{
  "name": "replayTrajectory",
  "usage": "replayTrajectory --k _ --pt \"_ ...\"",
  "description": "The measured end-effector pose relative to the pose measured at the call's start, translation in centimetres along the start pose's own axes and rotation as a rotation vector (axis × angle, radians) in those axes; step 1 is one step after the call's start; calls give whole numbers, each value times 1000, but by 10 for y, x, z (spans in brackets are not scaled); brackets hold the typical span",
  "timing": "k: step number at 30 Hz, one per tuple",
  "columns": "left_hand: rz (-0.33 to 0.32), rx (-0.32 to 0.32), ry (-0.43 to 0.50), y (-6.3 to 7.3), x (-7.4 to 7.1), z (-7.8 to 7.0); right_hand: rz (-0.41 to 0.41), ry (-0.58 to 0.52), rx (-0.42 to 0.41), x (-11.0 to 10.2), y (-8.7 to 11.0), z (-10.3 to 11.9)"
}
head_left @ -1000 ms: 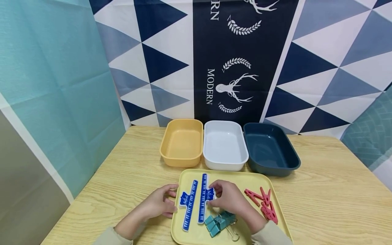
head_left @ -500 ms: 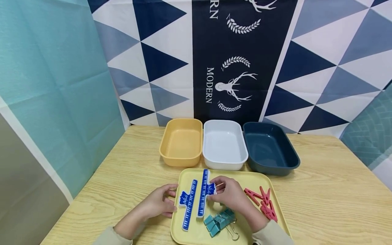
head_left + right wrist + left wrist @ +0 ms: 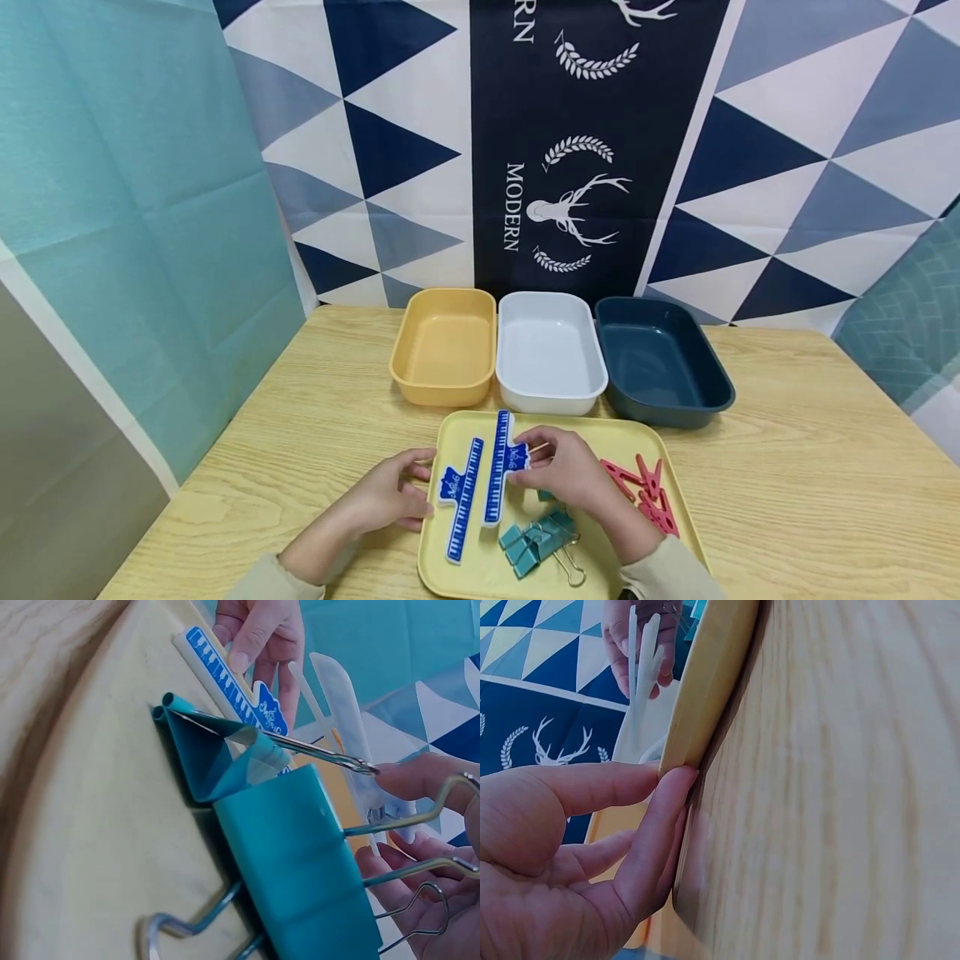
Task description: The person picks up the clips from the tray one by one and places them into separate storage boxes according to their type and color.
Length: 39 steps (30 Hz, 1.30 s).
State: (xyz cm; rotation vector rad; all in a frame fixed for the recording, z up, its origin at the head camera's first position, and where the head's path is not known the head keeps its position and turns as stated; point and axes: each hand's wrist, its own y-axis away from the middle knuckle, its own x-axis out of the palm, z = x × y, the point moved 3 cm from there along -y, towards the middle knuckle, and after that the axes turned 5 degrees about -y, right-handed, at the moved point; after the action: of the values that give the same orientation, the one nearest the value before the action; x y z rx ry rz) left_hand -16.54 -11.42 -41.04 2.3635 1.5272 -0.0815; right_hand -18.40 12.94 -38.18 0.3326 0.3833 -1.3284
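My left hand [image 3: 386,496] holds the left rim of the yellow tray [image 3: 600,434], thumb and finger meeting at its edge in the left wrist view. With thumb and fingers, my right hand [image 3: 567,473] pinches the handle of a blue-and-white sheet music clip [image 3: 497,479] with a piano-key pattern. It is raised over the tray, seen edge-on in the right wrist view. A matching music clip [image 3: 467,500] lies to its left on the tray. Teal binder clips [image 3: 540,542] with metal handles lie under and in front of my right hand.
Red clothespins [image 3: 657,508] are heaped at the tray's right side. Behind the tray, side by side, stand a yellow bin [image 3: 442,394], a white bin [image 3: 551,403] and a dark blue bin [image 3: 671,414]. The wooden table [image 3: 330,400] ends at a patterned cloth backdrop.
My right hand has lifted the music clip and moved it slightly away from me, uncovering a bit more teal clip below. The left hand stays at the tray's rim.
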Motion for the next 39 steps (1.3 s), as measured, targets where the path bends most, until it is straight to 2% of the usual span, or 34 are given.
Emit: replayTrajectory --k 9,28,39 --pt "1 -4 -15 -3 -6 0 -4 -28 14 -1 -5 5" --pt "-4 4 0 3 3 -4 11 -72 -14 -9 -3 14" --pt "-11 8 -3 1 5 -4 9 -30 -42 -11 -10 20"
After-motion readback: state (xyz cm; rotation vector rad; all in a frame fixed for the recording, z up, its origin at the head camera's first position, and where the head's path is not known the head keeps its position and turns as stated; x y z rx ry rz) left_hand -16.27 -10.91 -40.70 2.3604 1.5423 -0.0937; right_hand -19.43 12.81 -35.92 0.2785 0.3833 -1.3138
